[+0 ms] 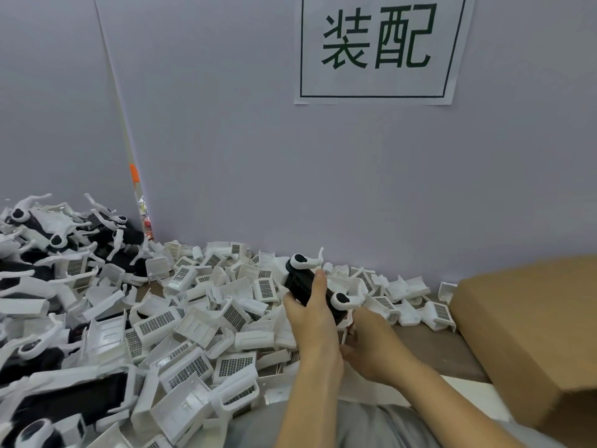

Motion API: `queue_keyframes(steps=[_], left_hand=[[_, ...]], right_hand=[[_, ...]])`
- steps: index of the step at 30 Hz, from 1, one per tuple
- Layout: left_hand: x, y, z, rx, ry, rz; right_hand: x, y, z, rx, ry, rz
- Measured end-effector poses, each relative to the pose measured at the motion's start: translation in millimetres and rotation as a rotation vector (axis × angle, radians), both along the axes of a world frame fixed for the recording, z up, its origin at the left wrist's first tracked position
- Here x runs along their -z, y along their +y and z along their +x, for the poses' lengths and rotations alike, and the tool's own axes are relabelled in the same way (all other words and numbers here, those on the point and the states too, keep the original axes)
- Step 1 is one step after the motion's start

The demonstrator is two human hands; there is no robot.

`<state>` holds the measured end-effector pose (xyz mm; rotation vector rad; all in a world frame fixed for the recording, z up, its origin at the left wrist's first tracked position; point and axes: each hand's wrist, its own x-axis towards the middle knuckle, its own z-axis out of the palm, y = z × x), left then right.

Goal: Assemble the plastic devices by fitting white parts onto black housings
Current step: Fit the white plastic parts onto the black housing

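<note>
The black housing (pixel 303 287) is sitting above the heap of white parts (pixel 193 318), the left hand (pixel 310 315) grasping it. The right hand (pixel 371 344) is curling beneath; what it holds is hidden. A cardboard box (pixel 529 334), contents unseen, is resting right, under a wall sign (pixel 378 46).

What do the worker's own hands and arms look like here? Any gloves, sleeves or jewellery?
Both are bare: the left hand and the right hand wear no gloves, and no rings, watch or bracelet show. The forearms are uncovered right to the frame's bottom edge, with no sleeve in view. Grey clothing shows beneath them.
</note>
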<state>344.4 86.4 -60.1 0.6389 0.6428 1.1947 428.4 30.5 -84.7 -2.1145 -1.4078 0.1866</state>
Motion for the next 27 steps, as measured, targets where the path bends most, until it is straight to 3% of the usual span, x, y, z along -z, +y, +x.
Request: queue_keyframes(steps=[4,6,10,15,19,27], left_hand=[[0.2,-2.9,1.4,0.004,0.021,0.044],[0.7,-3.1,2.5,0.000,0.025,0.060],[2.5,-3.8,4.9,0.007,0.049,0.099],[3.7,-13.3,9.7,0.176,0.015,0.076],[10.9,-23.3,17.2,0.280,0.140,0.113],[23.0,-46.1,25.5,0.302,0.383,0.403]], right_hand=[[7.3,-14.2,2.2,0.085,-0.228,0.002],[6.9,-21.9,4.8,0.114,-0.226,0.065],[4.4,-43.6,22.6,0.229,0.093,0.178],[3.6,-72.5,42.1,0.288,0.523,0.279],[3.6,-89.6,40.7,0.269,0.812,0.482],[24.0,-95.0,41.0,0.269,0.787,0.621]])
